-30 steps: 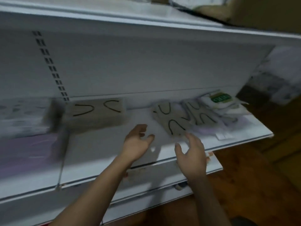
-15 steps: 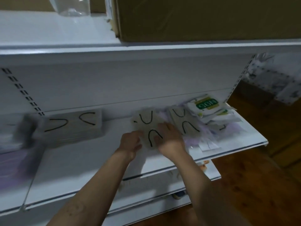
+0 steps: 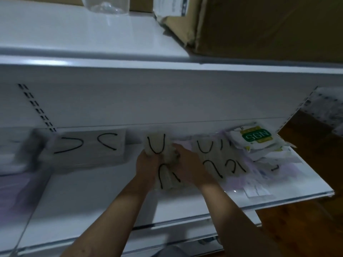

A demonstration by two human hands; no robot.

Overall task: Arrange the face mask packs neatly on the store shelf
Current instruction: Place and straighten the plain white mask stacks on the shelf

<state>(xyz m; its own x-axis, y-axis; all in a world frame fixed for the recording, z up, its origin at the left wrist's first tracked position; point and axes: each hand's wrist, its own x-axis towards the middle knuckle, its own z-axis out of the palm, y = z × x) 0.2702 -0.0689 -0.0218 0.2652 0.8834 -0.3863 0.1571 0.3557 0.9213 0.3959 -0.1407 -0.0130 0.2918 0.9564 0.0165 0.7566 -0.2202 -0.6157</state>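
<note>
Head view: a white shelf runs across the frame, with the face mask packs along its back half. The middle pack, beige with black ear loops, lies on the shelf just in front of the back panel, its long side pointing toward the person. The left hand holds its left edge and the right hand holds its right edge. Both grips are clamped on it about halfway along, fingers curled over the top, so the pack looks squeezed narrow there (its near end shows between the two wrists).

To the left, apart from the hands, the left pack lies flat and square to the back panel, ear loops up. Further left are pale and purple packs, too blurred to tell apart.

Just beside the right hand lies the right pack, slightly askew, with more loops showing at its right edge. Beyond it an N95 pack with a green label sits on top of a loose heap of white and purple packs, which spreads toward the shelf's right end.

On the upper shelf stand a cardboard box with a torn corner and a clear container, cut off by the frame. A lower shelf juts out beneath the forearms, and a wooden floor shows at the right.
</note>
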